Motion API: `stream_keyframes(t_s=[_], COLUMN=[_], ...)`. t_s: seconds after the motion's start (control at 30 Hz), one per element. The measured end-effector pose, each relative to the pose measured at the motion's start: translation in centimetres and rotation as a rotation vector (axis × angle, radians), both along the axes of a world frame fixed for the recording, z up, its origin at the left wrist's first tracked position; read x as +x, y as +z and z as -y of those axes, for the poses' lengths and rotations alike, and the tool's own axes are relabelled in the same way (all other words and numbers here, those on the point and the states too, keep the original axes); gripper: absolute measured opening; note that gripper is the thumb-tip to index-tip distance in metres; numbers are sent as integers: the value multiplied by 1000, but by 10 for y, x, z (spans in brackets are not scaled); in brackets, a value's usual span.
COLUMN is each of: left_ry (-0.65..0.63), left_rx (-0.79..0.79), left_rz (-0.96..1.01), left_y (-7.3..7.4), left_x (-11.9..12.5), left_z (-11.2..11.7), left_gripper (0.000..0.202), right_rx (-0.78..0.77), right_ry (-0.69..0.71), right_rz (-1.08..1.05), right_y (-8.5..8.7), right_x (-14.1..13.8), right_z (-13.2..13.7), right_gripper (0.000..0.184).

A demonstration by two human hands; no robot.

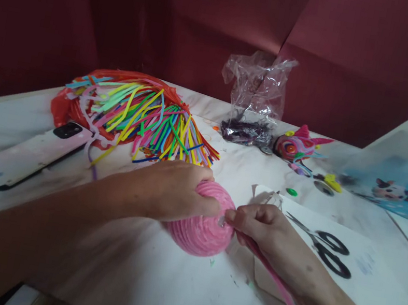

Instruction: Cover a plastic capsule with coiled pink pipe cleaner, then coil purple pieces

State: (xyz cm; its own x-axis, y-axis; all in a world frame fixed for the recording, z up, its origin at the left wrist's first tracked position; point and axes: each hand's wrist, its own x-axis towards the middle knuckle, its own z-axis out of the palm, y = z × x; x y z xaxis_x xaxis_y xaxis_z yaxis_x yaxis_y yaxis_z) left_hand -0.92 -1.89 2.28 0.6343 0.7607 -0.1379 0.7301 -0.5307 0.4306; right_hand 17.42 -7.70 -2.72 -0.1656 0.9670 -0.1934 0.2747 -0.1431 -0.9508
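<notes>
A round pink ball (197, 235), covered in coils of fuzzy pipe cleaner, is held above the table in front of me. My left hand (181, 190) wraps over its top left side, thumb across the front. At the ball's right side, my right hand (260, 223) pinches a pink pipe cleaner (288, 299), whose loose end trails down to the lower right. A small pale spot shows on the ball beside my right fingertips. What lies under my left palm is hidden.
Colourful pipe cleaners (161, 124) spill from a red bag at back left, near a phone (32, 154). Black-handled scissors (324, 244) lie on white paper at right. Behind stand a clear plastic bag (256, 98) and a colourful pipe-cleaner figure (298, 145). A blue printed bag (404, 182) sits far right.
</notes>
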Motion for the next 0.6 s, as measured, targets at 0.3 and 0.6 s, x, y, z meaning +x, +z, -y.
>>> stream_keyframes(t_s=[0.3,0.6], left_ry=[12,13], left_rx=[-34,-41], left_rz=[-26,-98], left_y=[5,12], left_x=[3,3], left_z=[1,5], left_gripper=[34,54], right_rx=[20,3], right_ry=[-3,27], right_rz=[59,60], right_y=[1,7], right_x=[-3,-6], right_z=[1,1], right_gripper=[47,44])
